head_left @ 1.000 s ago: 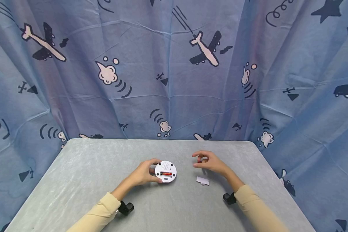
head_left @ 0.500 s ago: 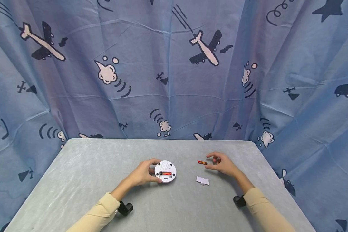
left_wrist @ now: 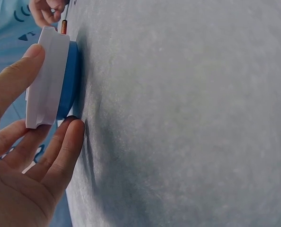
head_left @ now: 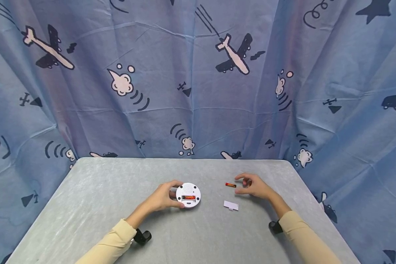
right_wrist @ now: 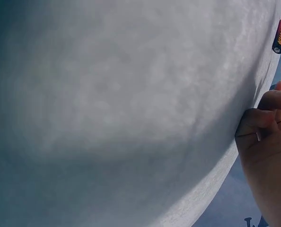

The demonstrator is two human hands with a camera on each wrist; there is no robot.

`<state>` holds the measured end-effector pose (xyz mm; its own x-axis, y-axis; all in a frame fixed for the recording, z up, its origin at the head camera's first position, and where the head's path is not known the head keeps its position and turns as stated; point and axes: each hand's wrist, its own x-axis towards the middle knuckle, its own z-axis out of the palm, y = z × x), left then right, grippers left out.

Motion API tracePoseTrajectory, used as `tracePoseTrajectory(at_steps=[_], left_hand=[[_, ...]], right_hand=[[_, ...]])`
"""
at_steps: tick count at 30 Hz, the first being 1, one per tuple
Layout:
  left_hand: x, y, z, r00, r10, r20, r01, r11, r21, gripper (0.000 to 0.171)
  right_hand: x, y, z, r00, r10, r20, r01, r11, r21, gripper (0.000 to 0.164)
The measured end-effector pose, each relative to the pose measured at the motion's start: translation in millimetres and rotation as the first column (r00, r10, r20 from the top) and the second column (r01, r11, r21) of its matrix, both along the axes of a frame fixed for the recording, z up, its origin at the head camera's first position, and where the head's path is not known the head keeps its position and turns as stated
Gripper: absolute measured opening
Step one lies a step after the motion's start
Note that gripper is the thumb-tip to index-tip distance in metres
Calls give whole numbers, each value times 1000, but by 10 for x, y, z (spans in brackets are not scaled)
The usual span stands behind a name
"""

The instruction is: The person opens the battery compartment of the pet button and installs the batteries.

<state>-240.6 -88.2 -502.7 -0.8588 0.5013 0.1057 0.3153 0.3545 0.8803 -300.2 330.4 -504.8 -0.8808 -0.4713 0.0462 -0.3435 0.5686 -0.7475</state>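
- Left hand [head_left: 161,198]: grasps device [head_left: 187,189].
- Right hand [head_left: 256,187]: released, near loose battery [head_left: 230,185].
- Device: round, white holed face up, blue body under, seated battery [head_left: 189,197] lying left-right.
- Cover [head_left: 231,205]: white, right of device, long axis left-right, tab toward person.
- Loose battery: beyond cover, red end left, black right.

— Where do we look from?
— The head, forward and down over our pale grey tabletop [head_left: 191,231]; each wrist, close across it. All three views share the loose red-and-black cylindrical battery [head_left: 230,184].
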Motion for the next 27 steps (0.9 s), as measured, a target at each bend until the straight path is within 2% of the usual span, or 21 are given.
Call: tracePoseTrajectory(at_steps=[13,27], left_hand=[[-11,1,-21,1000,-3,-2,3,1000,6,74],[-1,6,-28,1000,4,-15,-4,1000,-6,72]], right_hand=[[-115,-38,42,998,70,3,-70,996,61,40],[-158,-191,35,995,100,-4,-99,994,45,27]])
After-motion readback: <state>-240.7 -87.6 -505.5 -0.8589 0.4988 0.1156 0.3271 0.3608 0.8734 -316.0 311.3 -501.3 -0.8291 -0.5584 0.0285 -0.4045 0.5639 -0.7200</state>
